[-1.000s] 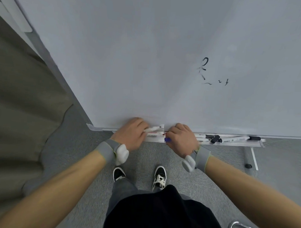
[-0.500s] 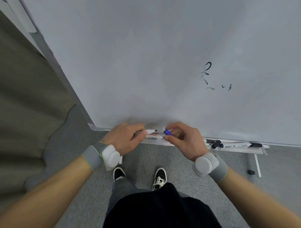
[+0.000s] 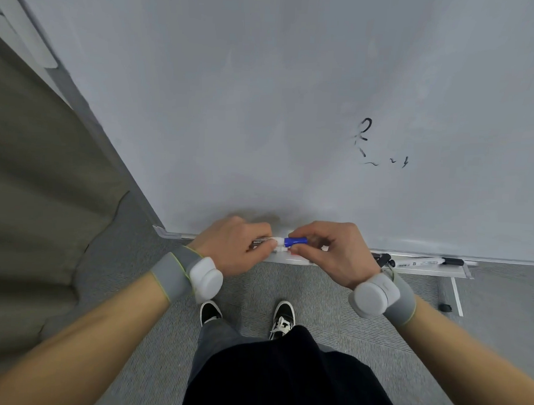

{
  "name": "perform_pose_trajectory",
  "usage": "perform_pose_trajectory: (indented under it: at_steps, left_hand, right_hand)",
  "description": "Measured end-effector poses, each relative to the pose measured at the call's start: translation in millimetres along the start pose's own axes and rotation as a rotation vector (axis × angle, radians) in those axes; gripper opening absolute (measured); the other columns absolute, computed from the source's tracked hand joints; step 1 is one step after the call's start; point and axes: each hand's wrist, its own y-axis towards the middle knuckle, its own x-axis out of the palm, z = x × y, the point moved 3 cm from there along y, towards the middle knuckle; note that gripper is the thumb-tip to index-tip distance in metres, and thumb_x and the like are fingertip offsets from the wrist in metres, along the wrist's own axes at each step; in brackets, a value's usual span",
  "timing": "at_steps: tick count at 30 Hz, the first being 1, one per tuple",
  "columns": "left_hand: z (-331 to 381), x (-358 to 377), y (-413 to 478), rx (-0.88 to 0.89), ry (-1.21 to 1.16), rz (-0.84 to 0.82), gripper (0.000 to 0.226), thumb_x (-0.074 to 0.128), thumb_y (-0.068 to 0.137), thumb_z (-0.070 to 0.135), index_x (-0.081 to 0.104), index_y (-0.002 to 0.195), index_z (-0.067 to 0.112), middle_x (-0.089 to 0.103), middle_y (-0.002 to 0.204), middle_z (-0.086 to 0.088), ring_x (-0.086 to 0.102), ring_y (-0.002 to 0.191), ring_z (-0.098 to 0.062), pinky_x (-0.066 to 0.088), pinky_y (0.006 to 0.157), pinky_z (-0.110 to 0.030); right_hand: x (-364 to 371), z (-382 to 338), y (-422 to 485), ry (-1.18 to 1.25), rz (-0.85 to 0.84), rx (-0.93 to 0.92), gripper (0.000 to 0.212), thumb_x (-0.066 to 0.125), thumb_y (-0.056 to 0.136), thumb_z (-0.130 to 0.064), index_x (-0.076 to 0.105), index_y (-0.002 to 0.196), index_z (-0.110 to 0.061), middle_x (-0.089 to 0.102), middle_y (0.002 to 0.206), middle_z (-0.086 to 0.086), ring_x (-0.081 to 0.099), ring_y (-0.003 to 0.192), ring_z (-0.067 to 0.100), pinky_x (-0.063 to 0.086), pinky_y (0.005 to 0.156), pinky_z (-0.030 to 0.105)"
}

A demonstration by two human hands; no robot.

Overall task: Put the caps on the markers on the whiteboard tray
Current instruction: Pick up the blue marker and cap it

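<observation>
My left hand (image 3: 237, 246) grips a white marker (image 3: 272, 242) just above the whiteboard tray (image 3: 433, 270). My right hand (image 3: 333, 253) pinches a blue cap (image 3: 295, 241) whose open end meets the marker's tip. Most of the marker's barrel is hidden inside my left fist. Another marker with red on it (image 3: 288, 252) lies on the tray under my hands. Farther right on the tray lie a white marker with a black cap (image 3: 430, 262) and loose black pieces (image 3: 385, 258).
The whiteboard (image 3: 263, 111) rises in front of me with a few black scribbles (image 3: 365, 139). Grey carpet and my two shoes (image 3: 246, 315) are below. A small black object (image 3: 446, 307) lies on the floor at the right, beside a white stand leg.
Both hands lifted from the tray. The blue cap and the marker tip, apart half a second ago, have come together.
</observation>
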Motion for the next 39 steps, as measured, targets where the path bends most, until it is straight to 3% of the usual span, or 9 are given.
perform_pose_trajectory:
  at_steps: [5,10,12,14,19,21,25,33,39]
  left_hand:
    - [7.7,2.1,3.4,0.004,-0.105,0.042,0.030,0.048,0.086,0.041,0.062,0.076,0.017,0.054,0.051,-0.001,0.044,0.045,-0.020,0.038,0.046,-0.032]
    - [16.4,10.5,10.6,0.048,-0.134,0.043,0.032,0.050,0.087,0.040,0.062,0.070,0.016,0.055,0.048,-0.005,0.047,0.045,-0.022,0.038,0.044,-0.033]
    - [15.6,12.9,13.7,0.037,-0.173,0.054,0.022,0.053,0.087,0.038,0.061,0.076,0.022,0.057,0.049,-0.001,0.049,0.045,-0.019,0.039,0.044,-0.031]
    - [9.7,15.5,16.2,0.022,-0.193,0.067,0.008,0.054,0.085,0.033,0.056,0.085,0.025,0.060,0.054,0.000,0.051,0.047,-0.018,0.040,0.047,-0.030]
    - [-15.8,30.7,6.9,0.064,-0.001,0.129,0.010,0.060,0.081,0.017,0.058,0.091,0.014,0.068,0.075,-0.006,0.056,0.059,-0.025,0.047,0.054,-0.032]
    - [-24.5,42.2,1.3,0.108,0.083,0.117,0.013,0.065,0.080,0.011,0.061,0.092,0.008,0.068,0.081,-0.009,0.061,0.066,-0.030,0.048,0.056,-0.033]
    - [-38.2,59.8,0.9,0.148,0.162,0.069,0.016,0.067,0.081,0.008,0.062,0.096,0.003,0.067,0.085,-0.014,0.061,0.075,-0.032,0.051,0.066,-0.038]
    - [-45.3,72.0,0.3,0.202,0.235,0.077,0.013,0.069,0.080,0.017,0.066,0.087,0.006,0.063,0.091,-0.014,0.057,0.083,-0.031,0.050,0.073,-0.042]
    - [-40.8,77.3,-0.6,0.121,0.247,0.120,0.016,0.061,0.084,0.015,0.067,0.074,0.004,0.062,0.096,-0.015,0.056,0.085,-0.031,0.048,0.077,-0.042]
  right_hand:
    - [5.5,1.0,-6.8,0.074,0.001,0.039,0.011,0.077,0.082,-0.018,0.077,0.093,-0.021,0.074,0.063,0.000,0.068,0.055,0.009,0.056,0.057,0.024]
    - [7.1,10.4,-14.0,0.156,0.012,0.087,0.009,0.076,0.083,-0.010,0.077,0.091,-0.015,0.072,0.059,-0.004,0.070,0.051,0.009,0.055,0.055,0.018]
    - [6.3,12.8,-12.2,0.163,0.002,0.111,0.008,0.076,0.083,-0.011,0.076,0.089,-0.017,0.072,0.060,-0.004,0.070,0.052,0.009,0.055,0.055,0.017]
    - [6.6,14.9,-4.4,0.083,-0.049,0.108,0.006,0.076,0.083,-0.015,0.076,0.088,-0.018,0.074,0.063,0.000,0.070,0.056,0.008,0.053,0.059,0.016]
    - [4.0,27.9,11.5,-0.195,-0.076,0.003,0.017,0.075,0.083,-0.022,0.074,0.096,-0.012,0.077,0.092,0.001,0.071,0.078,0.012,0.057,0.077,0.030]
    - [5.7,39.2,9.0,-0.330,-0.051,-0.026,0.014,0.070,0.086,-0.019,0.072,0.098,-0.011,0.076,0.095,0.003,0.070,0.082,0.019,0.056,0.077,0.038]
    - [18.1,61.9,3.1,-0.571,-0.102,0.011,0.019,0.064,0.087,-0.023,0.069,0.104,-0.016,0.072,0.106,0.004,0.065,0.096,0.030,0.054,0.076,0.040]
    - [44.1,76.9,4.3,-0.782,-0.215,0.005,0.024,0.051,0.095,-0.036,0.063,0.108,-0.020,0.071,0.106,-0.001,0.062,0.102,0.023,0.055,0.075,0.037]
    - [54.6,82.4,5.0,-0.859,-0.214,-0.013,0.018,0.054,0.093,-0.025,0.065,0.105,-0.016,0.073,0.100,0.003,0.065,0.095,0.027,0.055,0.068,0.037]
